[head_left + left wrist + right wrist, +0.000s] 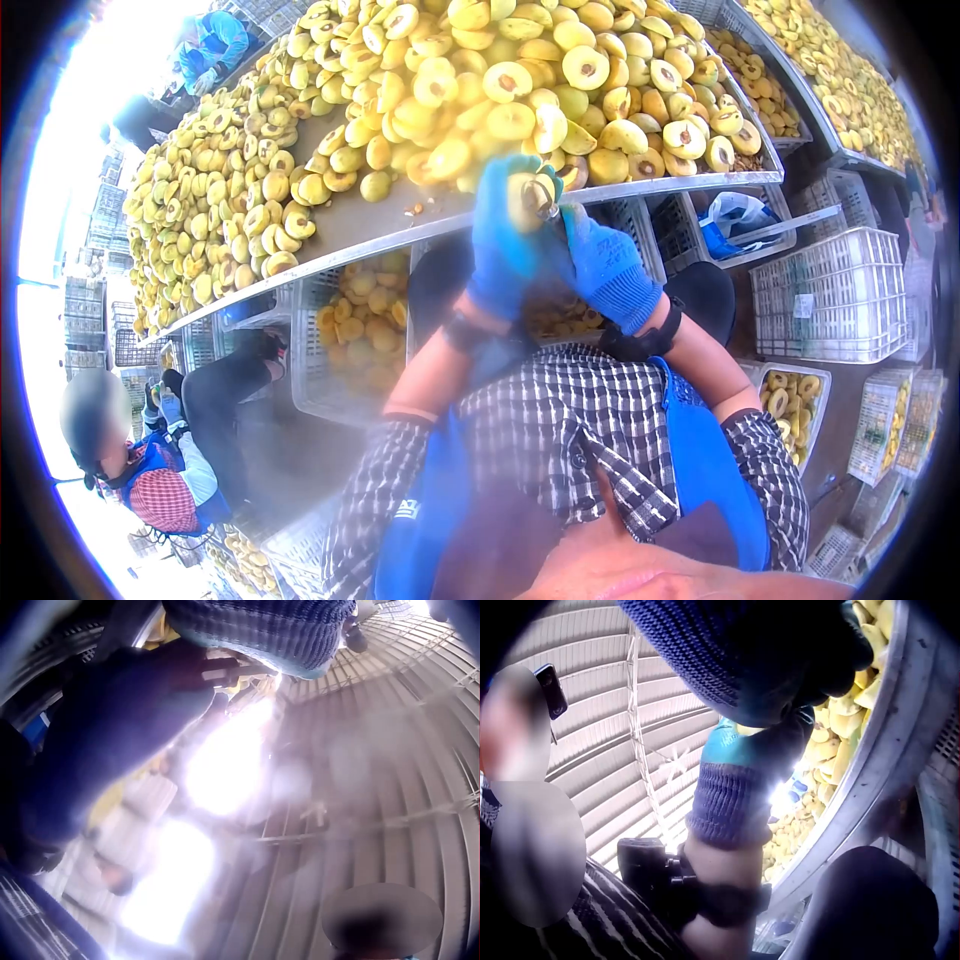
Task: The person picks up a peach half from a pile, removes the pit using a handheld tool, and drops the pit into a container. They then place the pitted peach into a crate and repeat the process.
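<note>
In the head view, my blue-gloved left hand [503, 235] grips a yellow fruit half [527, 203] near the table's edge. Close on its right, my right hand [612, 270] has curled fingers around a small tool; a bit of metal [548, 211] shows against the fruit, the rest is hidden. In the left wrist view, the knitted glove of my left hand [262, 634] fills the top. The right wrist view shows my right hand [739, 656] above and my left hand [731, 754] below it, touching or nearly so; shadow hides the fingertips.
Cut yellow fruit [430, 95] lies heaped across the metal-edged table [400, 235]. A crate of fruit [310, 370] stands below on the left, a white crate [830, 295] on the right. One person [165, 490] sits at lower left; another [212, 48] is at upper left.
</note>
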